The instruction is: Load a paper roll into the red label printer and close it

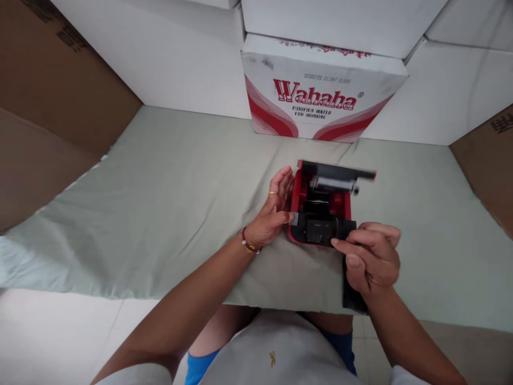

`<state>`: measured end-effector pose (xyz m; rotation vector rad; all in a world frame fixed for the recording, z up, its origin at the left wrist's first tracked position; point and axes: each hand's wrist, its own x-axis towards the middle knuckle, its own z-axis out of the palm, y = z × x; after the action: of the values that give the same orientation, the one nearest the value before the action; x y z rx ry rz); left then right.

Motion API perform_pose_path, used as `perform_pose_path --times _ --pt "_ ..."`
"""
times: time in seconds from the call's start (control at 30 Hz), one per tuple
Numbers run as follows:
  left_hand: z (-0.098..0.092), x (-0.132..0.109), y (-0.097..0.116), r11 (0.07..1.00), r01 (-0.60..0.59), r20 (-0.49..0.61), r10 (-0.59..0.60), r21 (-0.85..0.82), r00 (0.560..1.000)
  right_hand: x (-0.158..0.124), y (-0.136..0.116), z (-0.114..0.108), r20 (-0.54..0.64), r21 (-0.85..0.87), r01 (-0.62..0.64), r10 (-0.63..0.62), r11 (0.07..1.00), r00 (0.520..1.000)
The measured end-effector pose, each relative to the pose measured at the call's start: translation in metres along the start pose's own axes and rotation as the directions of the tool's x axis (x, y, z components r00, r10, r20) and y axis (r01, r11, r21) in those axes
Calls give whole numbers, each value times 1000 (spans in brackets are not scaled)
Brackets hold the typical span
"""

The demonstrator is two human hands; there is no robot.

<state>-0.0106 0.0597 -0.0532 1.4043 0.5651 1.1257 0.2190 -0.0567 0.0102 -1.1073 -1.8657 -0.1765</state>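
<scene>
A small red and black machine, which looks like a label printer (312,203), sits on the cloth-covered table in front of me. Its lid (336,171) is raised, with a pale roller on the lid's underside, slightly blurred. Around the printer's left side, my left hand (276,206) holds it, thumb on the front corner. My right hand (372,256) is closed on a black strip (352,291) at the printer's right front. The strip runs over the printer's front and hangs down beneath my hand. My right index finger points at the printer's front edge.
A white and red Wahaha water carton (316,101) stands behind the printer. White boxes (192,59) line the back, and brown cartons (52,96) border the left and right. Pale green cloth (168,214) covers the table, wrinkled toward its front edge.
</scene>
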Motion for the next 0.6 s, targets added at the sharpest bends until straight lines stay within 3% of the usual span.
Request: perform_pose_path --times 0.1,0.2,0.27,0.33,0.43,0.53,0.6 --pt "0 2 -6 999 -31 26 32 -28 999 9 -2 -5 21 -17 40 -39 999 999" --pt "3 4 -7 992 -36 34 41 -119 999 25 -2 -15 133 129 18 -35 992 990" --pt "6 5 -6 978 -25 9 27 -208 1000 40 -1 -22 246 284 -119 48 951 968" --pt "9 5 -3 958 -6 -2 5 -287 1000 60 1 -25 335 311 -301 193 901 922" --pt "10 5 0 939 21 18 -15 -343 1000 92 5 -20 455 68 -409 337 910 824" --pt "10 5 1 934 31 19 -26 -357 999 121 7 -3 637 -326 -235 396 916 661" --pt "10 5 0 934 34 14 -31 -356 999 134 5 10 687 -543 -73 493 837 534"
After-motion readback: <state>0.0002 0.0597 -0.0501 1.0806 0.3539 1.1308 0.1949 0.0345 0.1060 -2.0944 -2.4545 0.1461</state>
